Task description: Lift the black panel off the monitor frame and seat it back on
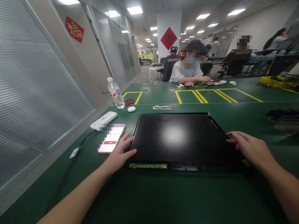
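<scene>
A black LCD panel (pixel 177 137) lies screen up on the green table, a ceiling light reflected in its middle. Along its near edge a strip of green circuit board (pixel 148 166) shows. My left hand (pixel 122 147) grips the panel's left edge, thumb near the front corner and fingers along the side. On the opposite side, the fingers of my right hand (pixel 249 146) are bent against the right edge, with some fingertips hidden. A lit phone (pixel 112 138) rests just left of my left hand.
A white power bank (pixel 104 120) with a black cable, a white earbud case (pixel 131 109), a water bottle (pixel 116 93) and red-handled scissors (pixel 129 101) stand or lie at left. Beyond the panel are small strips (pixel 162 107). A person (pixel 187 73) sits across the table.
</scene>
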A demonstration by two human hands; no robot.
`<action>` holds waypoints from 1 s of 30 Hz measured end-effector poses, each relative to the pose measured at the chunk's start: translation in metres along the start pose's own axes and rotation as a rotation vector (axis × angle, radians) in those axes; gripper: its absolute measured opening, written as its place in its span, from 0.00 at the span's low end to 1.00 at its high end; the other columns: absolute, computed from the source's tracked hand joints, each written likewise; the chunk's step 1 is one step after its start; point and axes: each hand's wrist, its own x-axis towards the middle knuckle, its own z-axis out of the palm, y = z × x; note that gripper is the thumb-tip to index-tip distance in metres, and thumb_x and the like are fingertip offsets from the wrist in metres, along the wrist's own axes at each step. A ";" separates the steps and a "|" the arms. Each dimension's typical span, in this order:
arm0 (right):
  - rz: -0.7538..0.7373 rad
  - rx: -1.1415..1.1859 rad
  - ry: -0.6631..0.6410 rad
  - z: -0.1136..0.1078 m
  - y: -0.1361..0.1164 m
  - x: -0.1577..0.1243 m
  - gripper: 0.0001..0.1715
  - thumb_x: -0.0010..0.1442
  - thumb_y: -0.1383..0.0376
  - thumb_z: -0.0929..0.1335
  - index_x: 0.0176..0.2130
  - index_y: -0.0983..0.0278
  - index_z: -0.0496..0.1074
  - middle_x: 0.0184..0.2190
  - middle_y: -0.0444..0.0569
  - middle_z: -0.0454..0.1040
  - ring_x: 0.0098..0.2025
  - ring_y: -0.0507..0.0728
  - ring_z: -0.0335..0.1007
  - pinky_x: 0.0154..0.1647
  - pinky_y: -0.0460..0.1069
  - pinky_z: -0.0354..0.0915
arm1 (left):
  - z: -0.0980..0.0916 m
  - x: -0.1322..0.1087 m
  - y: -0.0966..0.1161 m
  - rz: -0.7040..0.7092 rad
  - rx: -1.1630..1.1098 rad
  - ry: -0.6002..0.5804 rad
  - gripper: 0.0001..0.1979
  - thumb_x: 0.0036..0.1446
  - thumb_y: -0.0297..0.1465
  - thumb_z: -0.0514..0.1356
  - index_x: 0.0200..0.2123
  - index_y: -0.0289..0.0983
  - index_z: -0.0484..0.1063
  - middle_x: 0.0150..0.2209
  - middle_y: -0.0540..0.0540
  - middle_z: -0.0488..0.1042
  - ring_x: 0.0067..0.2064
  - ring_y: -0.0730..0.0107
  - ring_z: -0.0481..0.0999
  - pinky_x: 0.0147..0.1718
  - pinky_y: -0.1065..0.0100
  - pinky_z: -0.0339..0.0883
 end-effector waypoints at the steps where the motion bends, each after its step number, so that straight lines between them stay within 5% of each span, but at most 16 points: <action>1: -0.006 -0.002 0.005 0.000 0.001 0.001 0.36 0.54 0.37 0.60 0.41 0.57 0.82 0.34 0.52 0.85 0.30 0.64 0.75 0.38 0.58 0.67 | 0.000 0.001 -0.003 0.001 0.033 -0.005 0.29 0.48 0.41 0.76 0.54 0.41 0.83 0.78 0.37 0.53 0.78 0.34 0.49 0.73 0.45 0.50; 11: 0.018 -0.009 0.001 0.001 0.004 0.004 0.36 0.53 0.37 0.60 0.41 0.56 0.82 0.35 0.51 0.86 0.33 0.65 0.76 0.40 0.59 0.66 | 0.004 0.003 -0.003 0.112 0.251 0.024 0.27 0.47 0.44 0.76 0.50 0.41 0.84 0.73 0.34 0.64 0.75 0.30 0.56 0.73 0.41 0.46; 23: 0.003 -0.036 0.004 0.000 0.000 0.003 0.34 0.52 0.38 0.60 0.37 0.55 0.82 0.34 0.50 0.86 0.32 0.66 0.76 0.39 0.59 0.66 | 0.005 0.002 -0.003 0.142 0.307 -0.003 0.26 0.53 0.43 0.72 0.54 0.40 0.82 0.74 0.32 0.62 0.75 0.34 0.56 0.72 0.42 0.50; 30: -0.003 -0.049 0.027 0.003 0.006 0.005 0.34 0.52 0.38 0.60 0.37 0.55 0.82 0.33 0.50 0.85 0.31 0.66 0.76 0.37 0.59 0.67 | 0.004 0.005 -0.009 0.188 0.565 -0.062 0.29 0.62 0.41 0.62 0.64 0.36 0.75 0.76 0.31 0.58 0.76 0.38 0.56 0.71 0.40 0.53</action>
